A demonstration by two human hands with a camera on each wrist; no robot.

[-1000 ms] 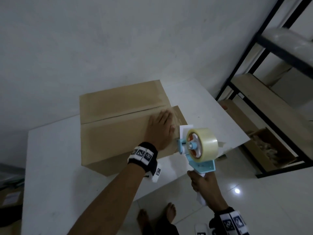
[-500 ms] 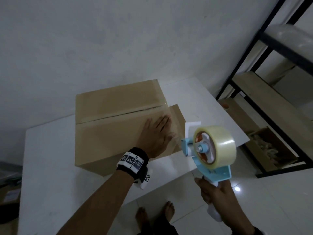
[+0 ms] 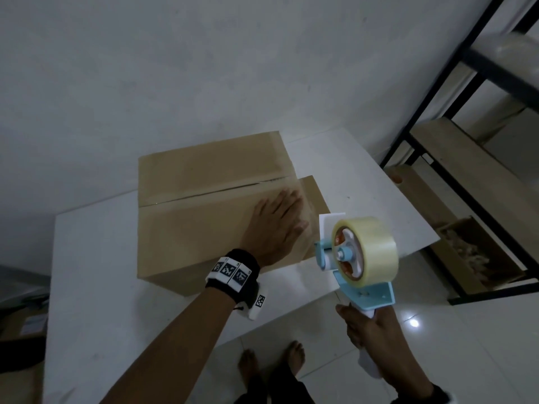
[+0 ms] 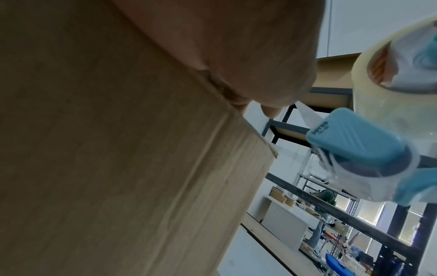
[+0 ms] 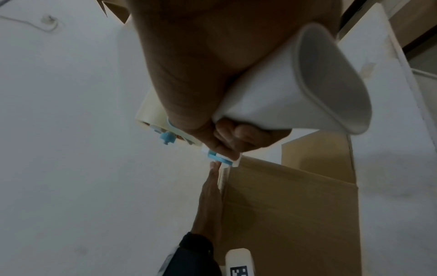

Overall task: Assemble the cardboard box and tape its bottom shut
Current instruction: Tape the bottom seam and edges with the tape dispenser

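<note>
A brown cardboard box [image 3: 198, 205] lies on the white table [image 3: 96, 301], its two big flaps folded down and meeting at a seam [image 3: 210, 192]. My left hand [image 3: 275, 225] lies flat on the near flap by the box's right end, fingers straight; the palm [image 4: 189, 46] presses the cardboard [image 4: 106, 149]. My right hand [image 3: 370, 330] grips the white handle [image 5: 295, 89] of a blue tape dispenser [image 3: 361, 258] with a clear tape roll [image 3: 370, 246], held in the air just right of the box. A side flap [image 3: 316, 196] sticks out past the box's right end.
A black metal rack with wooden shelves [image 3: 472, 182] stands to the right, an open carton [image 3: 478, 255] on the floor under it. The wall [image 3: 204, 68] is behind the table. My bare feet [image 3: 274, 365] show below the table's near edge.
The tape dispenser has risen and drawn toward the camera, away from the box's right end. The left hand has stayed flat on the near flap.
</note>
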